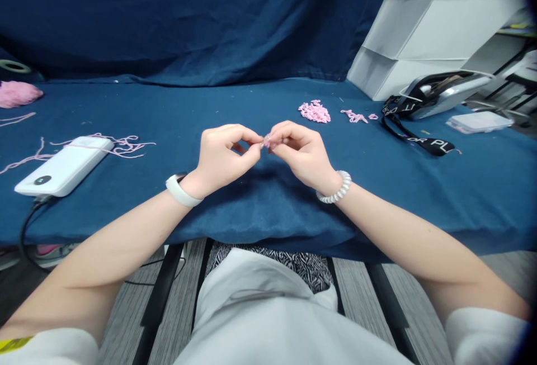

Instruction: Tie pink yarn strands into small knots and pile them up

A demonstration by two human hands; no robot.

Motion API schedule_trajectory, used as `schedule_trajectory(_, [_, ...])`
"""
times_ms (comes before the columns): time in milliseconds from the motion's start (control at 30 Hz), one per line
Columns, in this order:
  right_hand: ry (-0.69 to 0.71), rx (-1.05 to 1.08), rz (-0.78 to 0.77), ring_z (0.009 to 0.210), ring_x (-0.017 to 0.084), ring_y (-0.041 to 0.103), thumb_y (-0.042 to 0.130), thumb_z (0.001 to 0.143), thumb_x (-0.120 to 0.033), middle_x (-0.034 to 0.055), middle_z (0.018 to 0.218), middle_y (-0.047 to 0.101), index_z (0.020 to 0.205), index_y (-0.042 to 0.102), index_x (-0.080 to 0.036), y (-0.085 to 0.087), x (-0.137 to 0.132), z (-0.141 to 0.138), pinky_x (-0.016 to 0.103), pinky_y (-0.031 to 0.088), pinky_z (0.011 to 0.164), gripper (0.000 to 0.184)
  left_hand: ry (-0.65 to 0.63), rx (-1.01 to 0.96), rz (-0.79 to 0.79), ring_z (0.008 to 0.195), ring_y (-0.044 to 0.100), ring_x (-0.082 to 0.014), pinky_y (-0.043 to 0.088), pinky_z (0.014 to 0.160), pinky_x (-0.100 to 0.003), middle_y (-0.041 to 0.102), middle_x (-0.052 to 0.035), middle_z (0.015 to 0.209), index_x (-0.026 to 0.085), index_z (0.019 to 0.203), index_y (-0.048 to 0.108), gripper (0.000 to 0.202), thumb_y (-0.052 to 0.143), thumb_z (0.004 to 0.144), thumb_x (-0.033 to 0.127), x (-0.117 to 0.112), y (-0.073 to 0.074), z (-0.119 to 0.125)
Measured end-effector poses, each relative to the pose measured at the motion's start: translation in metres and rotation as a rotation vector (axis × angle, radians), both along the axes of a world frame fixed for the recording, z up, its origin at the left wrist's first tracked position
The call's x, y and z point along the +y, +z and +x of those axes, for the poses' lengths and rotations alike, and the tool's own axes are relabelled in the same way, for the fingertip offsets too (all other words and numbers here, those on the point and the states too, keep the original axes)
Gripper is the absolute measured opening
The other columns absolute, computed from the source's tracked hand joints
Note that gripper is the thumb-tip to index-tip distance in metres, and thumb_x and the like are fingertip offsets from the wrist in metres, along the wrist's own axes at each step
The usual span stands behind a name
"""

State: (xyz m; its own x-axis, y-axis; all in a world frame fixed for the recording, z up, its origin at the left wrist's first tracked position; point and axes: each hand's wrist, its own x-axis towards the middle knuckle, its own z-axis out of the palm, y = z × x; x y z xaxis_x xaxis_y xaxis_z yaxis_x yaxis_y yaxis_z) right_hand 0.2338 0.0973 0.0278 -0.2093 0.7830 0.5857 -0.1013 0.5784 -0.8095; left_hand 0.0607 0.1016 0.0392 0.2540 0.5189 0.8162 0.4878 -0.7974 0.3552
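My left hand (229,152) and my right hand (300,150) meet fingertip to fingertip above the front part of the blue-covered table. Both are closed in a pinch of thumb and forefinger. Between the fingertips shows a tiny bit of pink yarn (267,141), mostly hidden by the fingers. Beyond my right hand lies a small heap of short pink yarn pieces (314,112). A few more yarn bits (354,116) are scattered to its right.
On the left, pink yarn strands (128,144) lie around a white power bank (69,165) with a black cable. A pink yarn ball (19,94) sits farther back. To the right are a black lettered strap (432,146), an open pouch (447,94), a clear plastic box (479,122) and white boxes (436,24).
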Motion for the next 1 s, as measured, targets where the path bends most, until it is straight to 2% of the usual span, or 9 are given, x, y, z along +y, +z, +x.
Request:
schedule_trajectory(300, [0.094,0.085,-0.179,0.073,0.011,0.059,0.080,0.071,-0.040,-0.0006,0.080,0.061,0.078,0.054,-0.019,-0.0018,0.0028,-0.0002,0.027,0.054,0.073,0.034,-0.029,-0.053,-0.026,0.062,0.064,-0.0112,0.052,0.054,-0.020,0.072,-0.0006,0.073,0.017,0.074,0.068,0.004,0.065,0.075,0.019,-0.0008,0.0000,0.0004])
schedule_trajectory(467, [0.137,0.078,-0.195,0.075,0.010,0.060,0.077,0.074,-0.043,0.0005,0.088,0.064,0.090,0.062,-0.020,-0.0041,0.0047,0.0010,0.026,0.055,0.073,0.032,-0.051,-0.075,-0.064,0.073,0.067,-0.0133,0.054,0.058,-0.020,0.071,-0.0034,0.084,0.016,0.085,0.065,0.009,0.064,0.079,0.021,0.0001,-0.0015,-0.0019])
schedule_trajectory(733, [0.165,0.101,-0.250,0.070,0.009,0.058,0.081,0.069,-0.042,-0.0009,0.080,0.059,0.078,0.055,-0.018,-0.0037,0.0055,0.0022,0.026,0.054,0.072,0.037,-0.035,-0.029,-0.073,0.073,0.066,-0.0134,0.054,0.059,-0.021,0.072,-0.0036,0.084,0.016,0.086,0.066,0.009,0.063,0.080,0.022,0.0012,-0.0020,-0.0022])
schedule_trajectory(1000, [0.198,0.147,-0.315,0.070,0.009,0.059,0.084,0.065,-0.041,-0.0011,0.079,0.060,0.076,0.053,-0.018,-0.0013,0.0050,0.0016,0.025,0.054,0.072,0.041,-0.133,0.007,-0.062,0.069,0.065,-0.0122,0.053,0.056,-0.019,0.072,-0.0034,0.080,0.016,0.085,0.070,0.010,0.064,0.078,0.021,-0.0004,-0.0002,-0.0014])
